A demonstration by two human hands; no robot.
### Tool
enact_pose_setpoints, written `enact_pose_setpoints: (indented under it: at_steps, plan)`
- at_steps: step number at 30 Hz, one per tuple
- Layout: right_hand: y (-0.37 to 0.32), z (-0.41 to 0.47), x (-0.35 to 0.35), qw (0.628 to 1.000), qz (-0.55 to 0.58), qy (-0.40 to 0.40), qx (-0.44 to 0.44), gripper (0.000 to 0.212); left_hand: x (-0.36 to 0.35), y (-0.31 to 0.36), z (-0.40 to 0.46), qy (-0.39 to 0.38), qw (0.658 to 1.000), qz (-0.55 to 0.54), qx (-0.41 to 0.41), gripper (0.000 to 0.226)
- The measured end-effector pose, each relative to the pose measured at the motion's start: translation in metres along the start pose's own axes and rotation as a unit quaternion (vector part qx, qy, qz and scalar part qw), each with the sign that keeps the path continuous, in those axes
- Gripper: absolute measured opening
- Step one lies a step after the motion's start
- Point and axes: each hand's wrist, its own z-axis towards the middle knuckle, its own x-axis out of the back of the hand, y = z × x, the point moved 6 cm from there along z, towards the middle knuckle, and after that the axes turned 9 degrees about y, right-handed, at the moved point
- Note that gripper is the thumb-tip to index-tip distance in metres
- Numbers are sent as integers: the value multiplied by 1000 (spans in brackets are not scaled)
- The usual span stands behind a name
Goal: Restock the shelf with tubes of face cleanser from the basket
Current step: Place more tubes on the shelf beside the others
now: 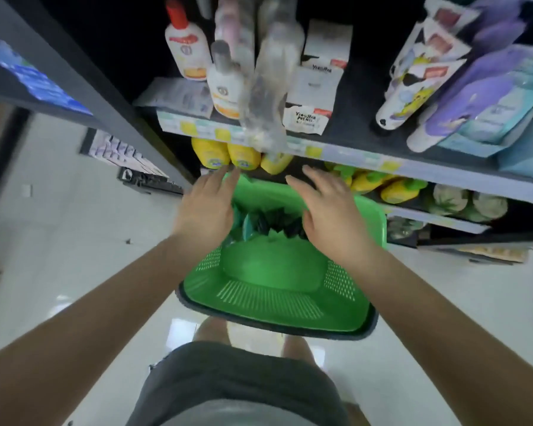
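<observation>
Holding dark tubes [274, 224] at its far end, green basket [277, 272] — both hands' fingers [228, 179] spread, empty.

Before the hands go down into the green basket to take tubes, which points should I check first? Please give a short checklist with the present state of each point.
1. Both hands free: ok. The left hand and the right hand are open and hold nothing.
2. Hands over the basket: ok, both hover above its far end.
3. Stock left: ok. Dark tubes lie at the far end, between the hands.
4. Tubes are face cleanser: cannot tell, labels unreadable.
5. Free space on the shelf: ok, a bare patch shows right of the white boxes.
6. Basket stable: cannot tell, its support is hidden.
</observation>
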Motion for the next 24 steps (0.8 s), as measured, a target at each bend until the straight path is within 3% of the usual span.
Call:
enact_pose_setpoints:
  at_steps: [7,11,24]
  plan:
    - [21,-27,-59,996,-16,-81,-31,64,-93,-32,-22,-159,983,6,89,50]
    - [23,-38,-80,994,-19,-110,-14,64,-151,-52,-38,-251,953,-31,169,39]
    - [40,-40,-107,990,0,-134,-37,65,-252,-68,-42,-337,915,-8,223,31]
